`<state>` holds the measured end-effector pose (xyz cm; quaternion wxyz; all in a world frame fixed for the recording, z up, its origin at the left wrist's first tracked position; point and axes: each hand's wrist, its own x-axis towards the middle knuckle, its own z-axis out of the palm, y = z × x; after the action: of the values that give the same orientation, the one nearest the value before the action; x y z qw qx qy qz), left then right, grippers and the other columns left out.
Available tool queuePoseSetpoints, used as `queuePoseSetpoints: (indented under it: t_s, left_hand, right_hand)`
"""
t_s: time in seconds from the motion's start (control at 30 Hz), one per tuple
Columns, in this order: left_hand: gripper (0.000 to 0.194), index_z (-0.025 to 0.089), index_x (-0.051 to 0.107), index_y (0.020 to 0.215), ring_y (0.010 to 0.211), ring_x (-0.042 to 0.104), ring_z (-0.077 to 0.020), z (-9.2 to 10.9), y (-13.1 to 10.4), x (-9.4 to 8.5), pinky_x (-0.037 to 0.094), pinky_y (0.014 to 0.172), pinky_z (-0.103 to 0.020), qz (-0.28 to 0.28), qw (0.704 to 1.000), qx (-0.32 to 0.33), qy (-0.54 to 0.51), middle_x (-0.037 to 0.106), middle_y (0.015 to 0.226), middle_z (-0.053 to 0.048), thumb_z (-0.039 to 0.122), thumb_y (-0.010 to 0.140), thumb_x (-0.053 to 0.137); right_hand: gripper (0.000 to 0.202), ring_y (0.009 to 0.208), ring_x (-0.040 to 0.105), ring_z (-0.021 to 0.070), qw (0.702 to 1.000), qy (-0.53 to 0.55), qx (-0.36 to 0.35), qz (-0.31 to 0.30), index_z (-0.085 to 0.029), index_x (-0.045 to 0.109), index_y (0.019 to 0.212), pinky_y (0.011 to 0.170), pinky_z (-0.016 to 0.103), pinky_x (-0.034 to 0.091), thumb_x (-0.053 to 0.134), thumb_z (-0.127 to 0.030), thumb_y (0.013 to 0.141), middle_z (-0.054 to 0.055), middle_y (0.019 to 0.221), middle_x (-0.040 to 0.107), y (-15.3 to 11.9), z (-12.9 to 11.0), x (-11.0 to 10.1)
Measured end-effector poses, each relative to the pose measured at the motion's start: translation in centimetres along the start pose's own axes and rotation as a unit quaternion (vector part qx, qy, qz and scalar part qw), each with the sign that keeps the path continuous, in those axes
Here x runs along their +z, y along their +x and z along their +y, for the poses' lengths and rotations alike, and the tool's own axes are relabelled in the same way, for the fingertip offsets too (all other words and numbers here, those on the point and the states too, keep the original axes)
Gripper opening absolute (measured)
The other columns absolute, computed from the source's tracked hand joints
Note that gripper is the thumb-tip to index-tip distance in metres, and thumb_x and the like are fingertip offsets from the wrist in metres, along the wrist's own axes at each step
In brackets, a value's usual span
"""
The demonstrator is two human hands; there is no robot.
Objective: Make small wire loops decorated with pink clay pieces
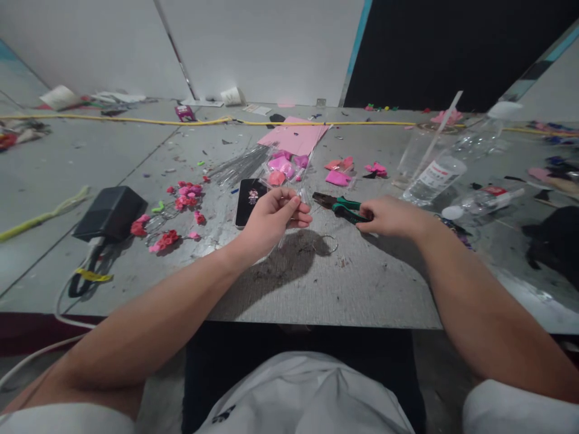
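My left hand is raised over the table with its thumb and fingertips pinched together. Whatever lies in the pinch is too thin to make out; faint wire-like lines show near the fingers. My right hand is wrapped round the handles of green-and-black pliers, whose dark jaws point left toward my left hand. On the table below and between the hands lies a thin wire ring. A dark phone rests partly behind my left hand. Beyond it sit clear bags of pink pieces.
Small pink and red flowers on wires lie to the left, beside a black power adapter. Loose thin wires and pink sheets are farther back. Plastic bottles stand and lie at right. A yellow cord crosses the back.
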<state>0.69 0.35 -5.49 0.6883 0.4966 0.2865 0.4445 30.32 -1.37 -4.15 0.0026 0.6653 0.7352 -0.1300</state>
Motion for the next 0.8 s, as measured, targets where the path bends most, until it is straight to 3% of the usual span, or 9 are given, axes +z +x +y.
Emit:
queuePoseSetpoints:
  t_s: [0.2, 0.3, 0.4, 0.5, 0.67, 0.8]
  left_hand:
    - [0.013, 0.017, 0.061, 0.099, 0.068, 0.072, -0.0094, 0.0, 0.2, -0.2, 0.063, 0.07, -0.023, 0.013, 1.0, 0.0, -0.001, 0.071, 0.081, 0.001, 0.023, 0.101, 0.073]
    - [0.006, 0.016, 0.064, 0.1, 0.069, 0.072, -0.0091, 0.3, 0.0, -0.1, 0.063, 0.07, -0.022, 0.026, 1.0, -0.004, -0.014, 0.072, 0.081, 0.0, 0.018, 0.101, 0.07]
    - [0.006, 0.017, 0.065, 0.1, 0.07, 0.072, -0.0094, 0.5, -0.1, 0.0, 0.062, 0.069, -0.022, 0.023, 0.999, -0.013, -0.024, 0.072, 0.082, 0.0, 0.018, 0.1, 0.071]
    - [0.01, 0.017, 0.066, 0.1, 0.071, 0.073, -0.0103, 0.4, -0.2, 0.1, 0.063, 0.069, -0.023, 0.007, 0.999, -0.018, -0.028, 0.073, 0.082, 0.0, 0.02, 0.098, 0.075]
    - [0.013, 0.018, 0.067, 0.102, 0.07, 0.074, -0.0118, 0.2, -0.1, -0.2, 0.064, 0.069, -0.025, -0.001, 1.0, -0.015, -0.024, 0.074, 0.082, -0.001, 0.023, 0.096, 0.078]
    - [0.015, 0.018, 0.069, 0.104, 0.072, 0.075, -0.0121, 0.2, 0.0, -0.4, 0.064, 0.07, -0.024, 0.007, 1.0, -0.002, -0.02, 0.076, 0.083, -0.001, 0.024, 0.095, 0.08]
  right_hand:
    - [0.031, 0.063, 0.054, 0.0238, 0.997, -0.041, 0.005, 0.064, -0.026, 0.051, 0.069, 0.057, 0.039, 0.03, 0.065, -0.042, 0.091, 0.01, 0.071, 0.067, 0.1, -0.3, -0.1]
    - [0.034, 0.064, 0.054, 0.0253, 0.998, -0.021, 0.016, 0.061, -0.026, 0.05, 0.068, 0.059, 0.04, 0.033, 0.063, -0.045, 0.093, 0.01, 0.072, 0.065, 0.1, -0.1, 0.0]
    - [0.03, 0.066, 0.057, 0.0259, 1.0, 0.006, 0.01, 0.029, -0.025, 0.059, 0.072, 0.061, 0.04, 0.036, 0.06, -0.045, 0.095, 0.009, 0.073, 0.066, -0.1, 0.3, 0.1]
    - [0.023, 0.074, 0.062, 0.027, 0.999, 0.012, -0.031, 0.012, -0.024, 0.07, 0.079, 0.066, 0.042, 0.044, 0.063, -0.041, 0.092, 0.011, 0.087, 0.066, -0.2, 0.4, 0.6]
    - [0.009, 0.104, 0.059, 0.0406, 0.992, -0.052, -0.074, 0.088, -0.025, 0.08, 0.079, 0.086, 0.055, 0.053, 0.073, -0.03, 0.081, 0.018, 0.108, 0.06, -0.4, -0.6, 2.0]
    - [0.012, 0.117, 0.058, 0.0445, 0.989, -0.026, -0.095, 0.109, -0.023, 0.082, 0.089, 0.097, 0.06, 0.054, 0.071, -0.025, 0.083, 0.02, 0.119, 0.058, -0.5, -1.3, 2.9]
